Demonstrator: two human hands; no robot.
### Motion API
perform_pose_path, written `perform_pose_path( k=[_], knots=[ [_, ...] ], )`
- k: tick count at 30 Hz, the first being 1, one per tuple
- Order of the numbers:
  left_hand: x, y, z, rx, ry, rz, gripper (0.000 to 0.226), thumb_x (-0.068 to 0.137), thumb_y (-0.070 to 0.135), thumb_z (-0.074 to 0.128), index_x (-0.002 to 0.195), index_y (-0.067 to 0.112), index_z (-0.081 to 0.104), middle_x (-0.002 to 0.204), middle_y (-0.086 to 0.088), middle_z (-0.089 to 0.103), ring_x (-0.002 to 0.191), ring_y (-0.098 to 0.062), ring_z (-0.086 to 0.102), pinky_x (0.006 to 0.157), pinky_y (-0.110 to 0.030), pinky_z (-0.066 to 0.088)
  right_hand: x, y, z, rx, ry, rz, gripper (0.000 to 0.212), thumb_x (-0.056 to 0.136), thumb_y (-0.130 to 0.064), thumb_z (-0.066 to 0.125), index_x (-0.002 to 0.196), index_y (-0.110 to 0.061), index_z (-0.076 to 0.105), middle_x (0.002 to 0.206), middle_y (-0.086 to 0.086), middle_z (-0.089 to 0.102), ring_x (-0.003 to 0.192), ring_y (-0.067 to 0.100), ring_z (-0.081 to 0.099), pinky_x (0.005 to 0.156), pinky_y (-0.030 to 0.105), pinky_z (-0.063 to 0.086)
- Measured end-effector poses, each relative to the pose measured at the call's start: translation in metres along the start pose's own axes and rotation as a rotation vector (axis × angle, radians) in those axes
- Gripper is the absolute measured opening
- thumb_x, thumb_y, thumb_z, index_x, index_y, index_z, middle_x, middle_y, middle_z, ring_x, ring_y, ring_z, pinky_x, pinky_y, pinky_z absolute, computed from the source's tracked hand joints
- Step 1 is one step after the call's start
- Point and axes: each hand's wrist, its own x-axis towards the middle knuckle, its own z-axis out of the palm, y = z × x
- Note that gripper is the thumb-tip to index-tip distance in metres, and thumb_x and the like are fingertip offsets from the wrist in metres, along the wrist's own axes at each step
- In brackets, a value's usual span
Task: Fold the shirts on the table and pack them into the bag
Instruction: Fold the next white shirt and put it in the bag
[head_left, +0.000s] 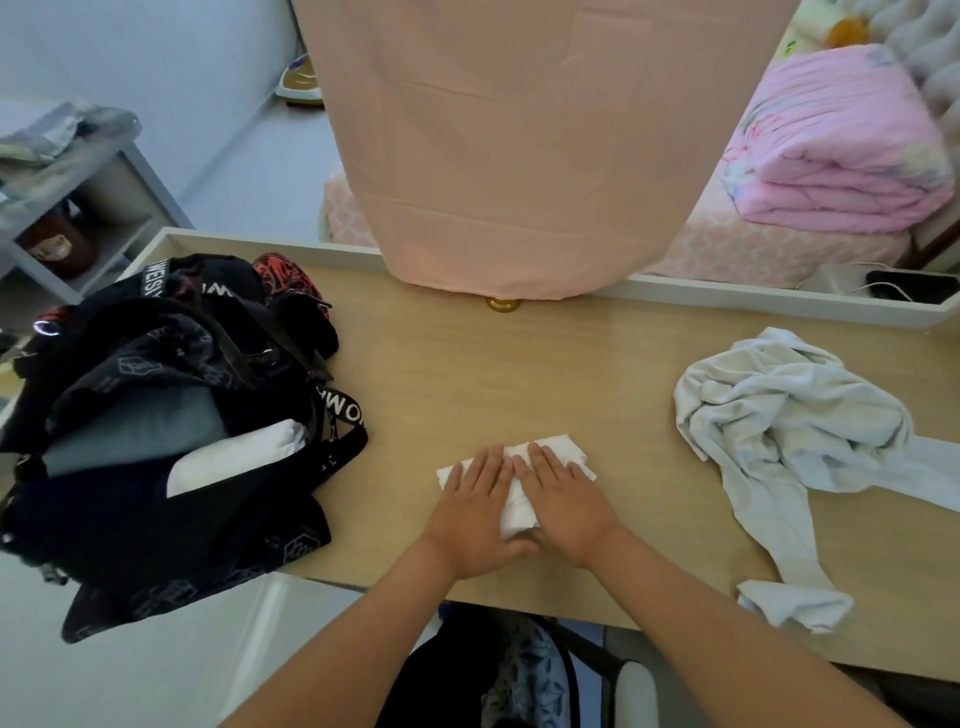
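Observation:
A small folded white shirt (558, 449) lies on the wooden table (467, 374) near its front edge. My left hand (475, 512) and my right hand (563, 499) press flat on it side by side, fingers straight. A crumpled pale grey shirt (789, 421) lies at the right of the table, one sleeve hanging over the front edge. The open black bag (171, 426) with white lettering sits at the left end. Inside it I see a rolled white garment (234, 457) and a grey folded one (140, 426).
A pink cloth-covered object (519, 156) stands at the table's back middle on a gold base (503, 304). A raised white rim (779, 301) borders the far edge. Behind are a bed with a folded pink quilt (841, 140), a phone (914, 286) and a grey shelf unit (78, 208) at left.

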Motion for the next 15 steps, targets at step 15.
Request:
perform_pose_path(
  k=[15],
  knots=[
    [-0.121, -0.068, -0.125, -0.238, 0.361, -0.098, 0.018, 0.088, 0.021, 0.054, 0.105, 0.02, 0.063, 0.101, 0.006, 0.048, 0.08, -0.018, 0.055, 0.071, -0.036, 0.048, 0.002, -0.117, -0.114, 0.27, 0.272, -0.247, 0.056, 0.09, -0.042, 0.063, 0.139, -0.023, 0.044, 0.128, -0.003, 0.051, 0.112, 0.021, 0.052, 0.084, 0.039, 0.048]
  ],
)
